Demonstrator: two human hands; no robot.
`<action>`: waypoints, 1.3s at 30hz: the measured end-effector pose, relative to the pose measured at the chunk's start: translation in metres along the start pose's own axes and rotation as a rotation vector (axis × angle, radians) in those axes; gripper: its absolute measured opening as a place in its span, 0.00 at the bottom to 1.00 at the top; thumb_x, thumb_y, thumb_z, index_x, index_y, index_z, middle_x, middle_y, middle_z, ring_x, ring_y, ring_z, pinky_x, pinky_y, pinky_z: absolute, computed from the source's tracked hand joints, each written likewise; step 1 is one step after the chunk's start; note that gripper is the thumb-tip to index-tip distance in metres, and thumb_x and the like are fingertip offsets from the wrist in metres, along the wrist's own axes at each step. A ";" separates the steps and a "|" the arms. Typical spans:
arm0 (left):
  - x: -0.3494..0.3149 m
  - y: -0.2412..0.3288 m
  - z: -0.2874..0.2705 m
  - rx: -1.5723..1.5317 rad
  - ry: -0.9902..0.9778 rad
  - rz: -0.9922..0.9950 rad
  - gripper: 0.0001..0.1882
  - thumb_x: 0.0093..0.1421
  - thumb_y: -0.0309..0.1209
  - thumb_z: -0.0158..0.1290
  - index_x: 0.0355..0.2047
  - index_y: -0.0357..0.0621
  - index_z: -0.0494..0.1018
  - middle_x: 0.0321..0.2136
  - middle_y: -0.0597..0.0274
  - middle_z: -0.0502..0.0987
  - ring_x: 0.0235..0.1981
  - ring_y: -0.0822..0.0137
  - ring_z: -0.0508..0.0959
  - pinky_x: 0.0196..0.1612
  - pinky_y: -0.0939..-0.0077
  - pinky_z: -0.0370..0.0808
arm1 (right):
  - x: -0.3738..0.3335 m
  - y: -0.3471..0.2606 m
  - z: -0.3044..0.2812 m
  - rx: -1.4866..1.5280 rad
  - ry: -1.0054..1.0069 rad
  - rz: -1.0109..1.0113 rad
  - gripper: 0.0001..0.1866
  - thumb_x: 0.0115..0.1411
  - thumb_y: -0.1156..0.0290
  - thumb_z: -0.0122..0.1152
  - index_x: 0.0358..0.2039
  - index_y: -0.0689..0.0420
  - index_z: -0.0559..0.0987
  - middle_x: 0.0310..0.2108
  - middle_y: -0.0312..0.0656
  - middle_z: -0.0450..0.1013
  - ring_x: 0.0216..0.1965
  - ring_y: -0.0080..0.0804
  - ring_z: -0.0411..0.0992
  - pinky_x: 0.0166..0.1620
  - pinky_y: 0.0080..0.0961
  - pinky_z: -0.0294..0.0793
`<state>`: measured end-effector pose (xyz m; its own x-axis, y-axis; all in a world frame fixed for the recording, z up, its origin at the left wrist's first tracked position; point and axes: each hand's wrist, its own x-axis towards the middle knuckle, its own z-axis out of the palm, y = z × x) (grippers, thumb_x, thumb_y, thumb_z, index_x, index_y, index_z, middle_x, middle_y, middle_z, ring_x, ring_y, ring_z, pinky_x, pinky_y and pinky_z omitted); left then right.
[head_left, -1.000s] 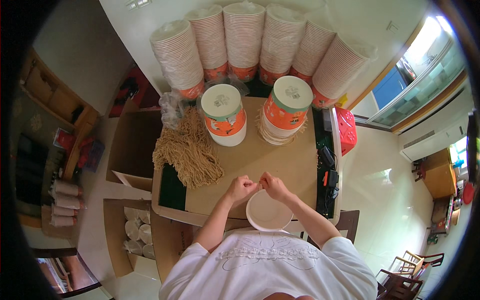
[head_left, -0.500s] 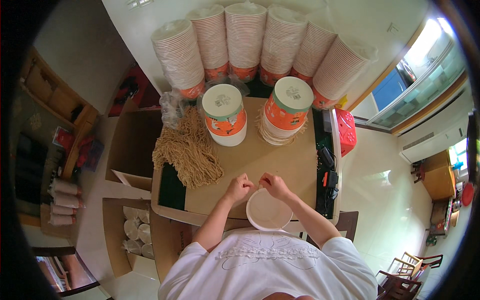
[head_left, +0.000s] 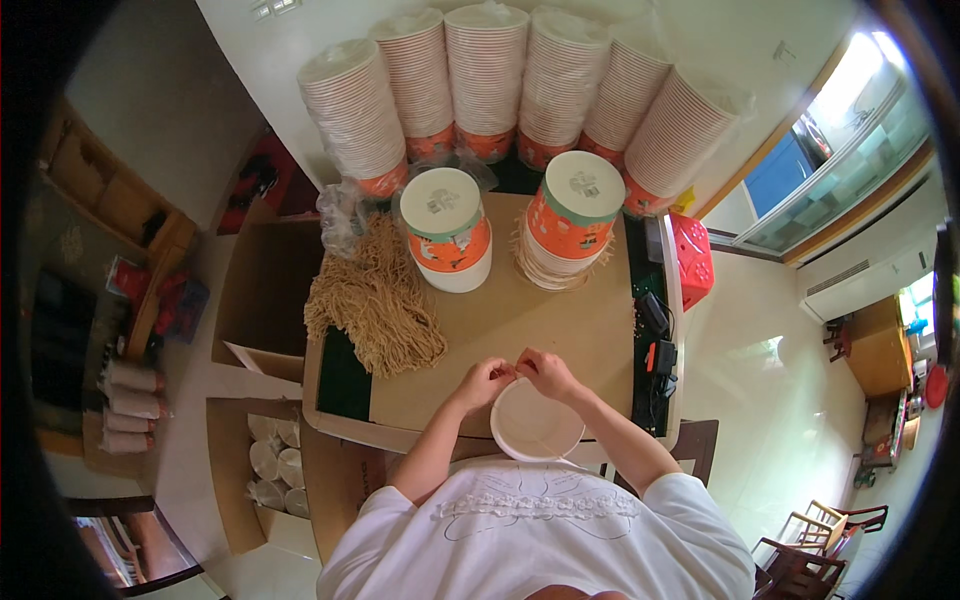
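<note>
A white paper bucket point(head_left: 537, 422) stands at the near table edge against my shirt, its open mouth facing up. At its far rim, my left hand point(head_left: 487, 381) and my right hand point(head_left: 548, 375) come close together with fingers pinched. What they pinch is too small to make out. A faint thin strand seems to lie inside the bucket. Left of my hands a heap of tan twisted cords point(head_left: 375, 300) spills over the cardboard sheet point(head_left: 500, 335). Beyond them stand two upturned orange-and-white bucket stacks, a left stack point(head_left: 448, 240) and a right stack point(head_left: 572, 225) with cords around its base.
Several tall bucket stacks point(head_left: 487, 75) in clear plastic line the wall. Black cables and adapters point(head_left: 655, 345) lie along the right table edge, beside a red plastic stool point(head_left: 692, 262). An open carton point(head_left: 232, 470) with wrapped white rolls or cups sits at lower left.
My left hand has shifted slightly right, closer to my right hand at the bucket's rim. The bucket has barely moved.
</note>
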<state>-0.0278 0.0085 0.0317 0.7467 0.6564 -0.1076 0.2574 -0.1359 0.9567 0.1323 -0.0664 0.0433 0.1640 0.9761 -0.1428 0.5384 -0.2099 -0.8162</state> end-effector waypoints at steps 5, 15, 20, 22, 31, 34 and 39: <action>0.002 0.002 -0.004 -0.593 -0.171 -0.413 0.05 0.57 0.27 0.49 0.33 0.41 0.71 0.24 0.67 0.73 0.21 0.77 0.71 0.22 0.87 0.66 | -0.001 -0.005 -0.001 0.000 0.035 -0.018 0.06 0.51 0.70 0.54 0.27 0.60 0.74 0.25 0.46 0.72 0.28 0.41 0.71 0.31 0.31 0.69; 0.000 -0.013 -0.003 -1.033 -0.105 -0.619 0.08 0.57 0.34 0.49 0.29 0.43 0.72 0.19 0.70 0.71 0.17 0.79 0.67 0.16 0.88 0.60 | -0.013 -0.032 0.004 -0.167 0.311 -0.183 0.04 0.48 0.71 0.58 0.24 0.58 0.75 0.23 0.42 0.70 0.27 0.40 0.68 0.33 0.33 0.66; 0.001 -0.012 -0.002 -1.040 -0.081 -0.639 0.09 0.56 0.36 0.50 0.26 0.45 0.72 0.18 0.71 0.70 0.15 0.80 0.66 0.13 0.88 0.57 | -0.018 -0.036 0.011 -0.188 0.384 -0.195 0.05 0.48 0.68 0.58 0.23 0.55 0.75 0.23 0.38 0.69 0.30 0.36 0.68 0.39 0.32 0.63; 0.001 -0.011 0.000 -1.008 -0.050 -0.651 0.09 0.56 0.36 0.50 0.25 0.45 0.72 0.18 0.71 0.70 0.16 0.81 0.66 0.13 0.88 0.57 | -0.019 -0.036 0.013 -0.195 0.404 -0.202 0.04 0.48 0.69 0.58 0.23 0.55 0.75 0.23 0.38 0.69 0.30 0.35 0.68 0.40 0.33 0.62; -0.002 0.000 0.001 -0.980 0.084 -0.661 0.05 0.54 0.31 0.53 0.25 0.43 0.74 0.16 0.71 0.70 0.14 0.81 0.65 0.12 0.90 0.56 | -0.024 -0.038 0.020 -0.280 0.510 -0.239 0.03 0.47 0.71 0.59 0.24 0.55 0.76 0.25 0.38 0.70 0.32 0.36 0.67 0.43 0.34 0.61; -0.001 0.003 -0.001 -0.965 0.088 -0.657 0.05 0.54 0.30 0.53 0.26 0.42 0.74 0.16 0.71 0.71 0.14 0.81 0.65 0.12 0.90 0.55 | -0.027 -0.040 0.021 -0.282 0.516 -0.254 0.04 0.47 0.72 0.59 0.26 0.55 0.77 0.26 0.38 0.70 0.32 0.37 0.67 0.43 0.35 0.61; -0.001 0.000 -0.002 -0.909 0.086 -0.642 0.04 0.55 0.28 0.52 0.28 0.40 0.74 0.19 0.70 0.72 0.14 0.82 0.64 0.12 0.91 0.56 | -0.029 -0.040 0.018 -0.292 0.461 -0.261 0.07 0.48 0.75 0.56 0.30 0.53 0.78 0.26 0.39 0.70 0.33 0.37 0.67 0.43 0.35 0.62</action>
<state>-0.0298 0.0088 0.0320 0.5821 0.4637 -0.6679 0.0097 0.8174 0.5760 0.0915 -0.0856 0.0699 0.3019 0.8860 0.3520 0.8031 -0.0374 -0.5947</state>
